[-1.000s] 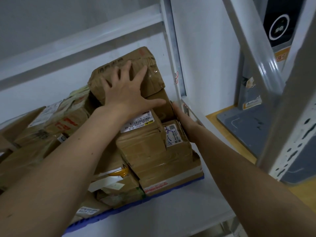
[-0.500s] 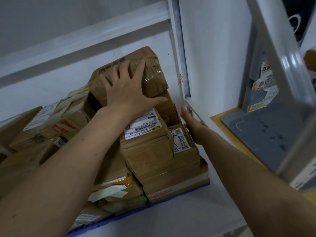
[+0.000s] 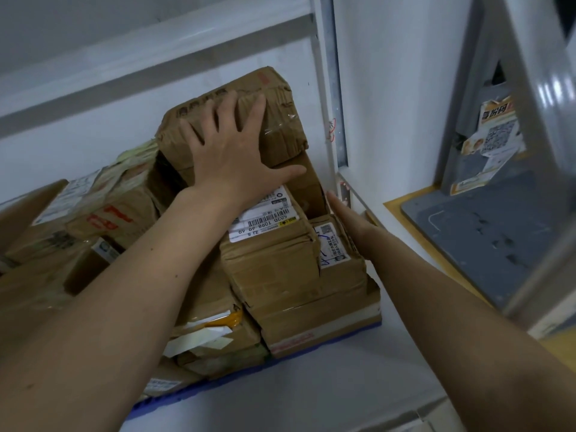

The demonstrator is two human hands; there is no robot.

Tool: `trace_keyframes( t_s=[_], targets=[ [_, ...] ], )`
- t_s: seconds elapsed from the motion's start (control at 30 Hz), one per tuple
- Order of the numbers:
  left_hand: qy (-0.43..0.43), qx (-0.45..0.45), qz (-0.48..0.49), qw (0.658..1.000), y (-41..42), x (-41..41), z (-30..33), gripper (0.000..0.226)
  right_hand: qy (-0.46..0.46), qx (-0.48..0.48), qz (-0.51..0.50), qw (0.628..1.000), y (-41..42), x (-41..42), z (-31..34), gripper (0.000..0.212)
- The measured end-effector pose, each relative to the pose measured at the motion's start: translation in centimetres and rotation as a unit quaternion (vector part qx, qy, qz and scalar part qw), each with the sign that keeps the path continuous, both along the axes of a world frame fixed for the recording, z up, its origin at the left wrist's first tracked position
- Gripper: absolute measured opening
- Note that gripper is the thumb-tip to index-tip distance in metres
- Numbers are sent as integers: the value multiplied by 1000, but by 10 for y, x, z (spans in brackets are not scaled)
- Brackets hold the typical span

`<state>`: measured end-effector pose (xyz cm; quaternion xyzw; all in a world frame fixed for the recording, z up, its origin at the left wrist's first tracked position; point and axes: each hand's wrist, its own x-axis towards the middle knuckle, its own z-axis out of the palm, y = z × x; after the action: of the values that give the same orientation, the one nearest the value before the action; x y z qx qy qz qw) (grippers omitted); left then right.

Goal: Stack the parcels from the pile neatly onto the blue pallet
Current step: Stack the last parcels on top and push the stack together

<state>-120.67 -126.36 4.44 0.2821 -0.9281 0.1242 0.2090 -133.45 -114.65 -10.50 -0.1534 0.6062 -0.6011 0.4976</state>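
A crumpled brown parcel (image 3: 274, 101) lies on top of a stack of taped cardboard parcels (image 3: 280, 269). My left hand (image 3: 233, 157) presses flat on it with fingers spread and straight. My right hand (image 3: 346, 216) lies straight against the right side of the stack, its fingertips hidden behind a labelled parcel (image 3: 333, 244). Only a thin blue edge of the pallet (image 3: 339, 336) shows under the bottom boxes. More parcels (image 3: 93, 213) fill the left of the pallet.
A white wall with a metal rail (image 3: 338, 88) stands right behind the stack. A grey metal stand with stickers (image 3: 486, 188) rises at the right on a yellow-edged floor (image 3: 396, 207). White floor (image 3: 311, 385) lies in front of the pallet.
Both hands stay where they were on the stack. The view has shifted slightly, with the stack drawn a little nearer.
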Motion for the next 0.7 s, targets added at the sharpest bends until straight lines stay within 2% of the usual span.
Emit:
trace_keyframes(
  t_s=[0.1, 0.13, 0.2, 0.23, 0.4, 0.53, 0.57, 0.63, 0.67, 0.7],
  targets=[
    [0, 19, -8, 1000, 4, 6, -1, 110, -15, 15, 20, 1000, 10, -1, -16, 88],
    [-2, 27, -10, 1000, 6, 8, -3, 109, -17, 16, 22, 999, 13, 0, -20, 84],
    [-8, 46, -15, 999, 10, 12, -7, 108, 4, 7, 26, 1000, 16, 7, -22, 61],
    [-9, 52, -15, 999, 11, 13, -8, 108, 14, -5, 33, 999, 15, 8, -24, 58],
    [-16, 61, -8, 998, 9, 14, -10, 107, 60, -33, 0, 998, 10, 12, -24, 62],
    [-26, 85, -17, 996, 13, 14, -8, 107, 63, 8, 24, 998, 20, 15, -18, 54],
    [-27, 91, -20, 995, 14, 16, -7, 107, 45, 31, 24, 998, 25, 18, -13, 66],
    [-24, 110, -34, 993, 16, 23, -3, 107, 25, 57, 3, 998, 32, 17, -13, 112],
    [-24, 126, -43, 991, 17, 27, -3, 106, 17, 56, -5, 998, 33, 17, -12, 120],
    [-32, 141, -53, 988, 19, 31, -4, 105, 9, 51, -8, 999, 33, 20, -10, 118]
  ],
)
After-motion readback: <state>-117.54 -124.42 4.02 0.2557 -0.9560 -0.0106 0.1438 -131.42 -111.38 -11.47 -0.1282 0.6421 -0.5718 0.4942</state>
